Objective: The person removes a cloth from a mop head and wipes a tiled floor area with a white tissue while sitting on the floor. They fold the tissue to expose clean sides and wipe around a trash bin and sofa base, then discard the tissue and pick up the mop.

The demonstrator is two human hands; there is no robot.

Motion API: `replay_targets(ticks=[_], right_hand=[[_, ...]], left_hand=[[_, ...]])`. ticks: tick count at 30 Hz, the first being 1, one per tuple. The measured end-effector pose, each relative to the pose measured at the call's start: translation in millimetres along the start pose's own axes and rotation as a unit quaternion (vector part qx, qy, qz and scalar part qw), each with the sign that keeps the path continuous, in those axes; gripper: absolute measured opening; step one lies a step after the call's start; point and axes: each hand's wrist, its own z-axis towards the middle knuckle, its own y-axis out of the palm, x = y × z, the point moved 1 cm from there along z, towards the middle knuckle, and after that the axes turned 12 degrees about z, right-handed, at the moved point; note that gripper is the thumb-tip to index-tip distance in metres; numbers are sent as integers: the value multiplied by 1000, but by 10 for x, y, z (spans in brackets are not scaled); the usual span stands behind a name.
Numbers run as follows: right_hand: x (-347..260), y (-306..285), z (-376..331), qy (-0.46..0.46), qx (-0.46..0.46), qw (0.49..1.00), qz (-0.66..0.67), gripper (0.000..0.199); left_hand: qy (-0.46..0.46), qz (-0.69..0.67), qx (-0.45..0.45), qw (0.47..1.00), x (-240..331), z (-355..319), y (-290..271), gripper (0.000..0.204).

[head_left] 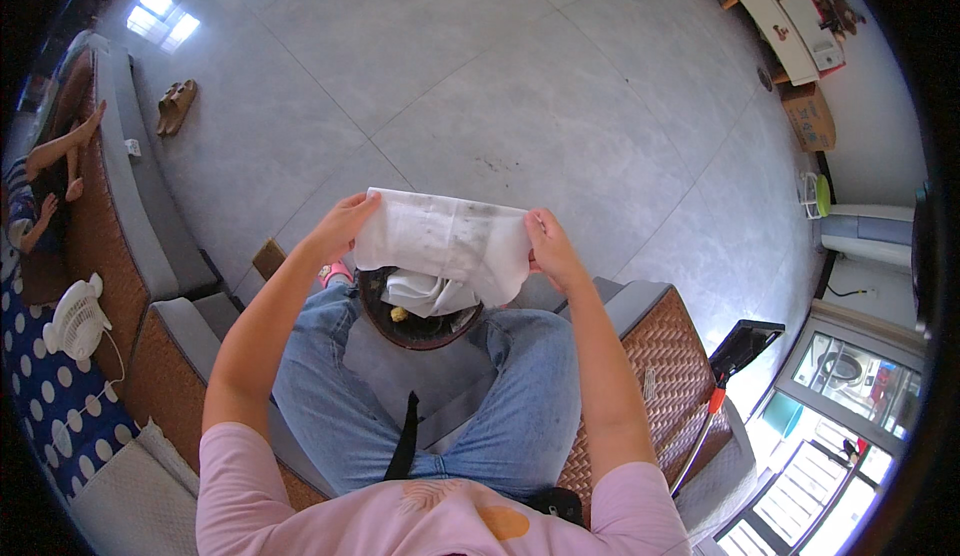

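White sheet (440, 236) is stretched between both hands, neither one nearer: left hand (343, 230) pinching the 9 o'clock end, right hand (554, 251) gripping the 3 o'clock end. Long axis runs roughly 9-to-3. Dark bin (425, 339) sits at 6, partly hidden by it. Grey tiled floor (500, 86), sandals (177, 108) around 10, dustpan (745, 344) near 4.

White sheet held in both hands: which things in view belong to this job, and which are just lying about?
Likely the job:
- white sheet
- left hand
- right hand
- dark bin

Just lying about:
- brown sandals
- white fan
- cardboard box
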Motion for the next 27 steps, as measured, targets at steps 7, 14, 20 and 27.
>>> replay_targets(ticks=[7, 14, 20, 27], right_hand=[[445, 42, 75, 119, -67, 977, 167, 49], [279, 210, -145, 80, 69, 984, 144, 88], [303, 18, -92, 40, 73, 993, 86, 81], [55, 140, -539, -202, -56, 891, -402, 32]], left_hand=[[-129, -138, -73, 979, -174, 55, -77, 46], [-34, -24, -110, 993, -323, -68, -51, 66], [99, 393, 0, 914, -136, -341, 205, 40], [157, 233, 27, 959, -316, -203, 195, 24]])
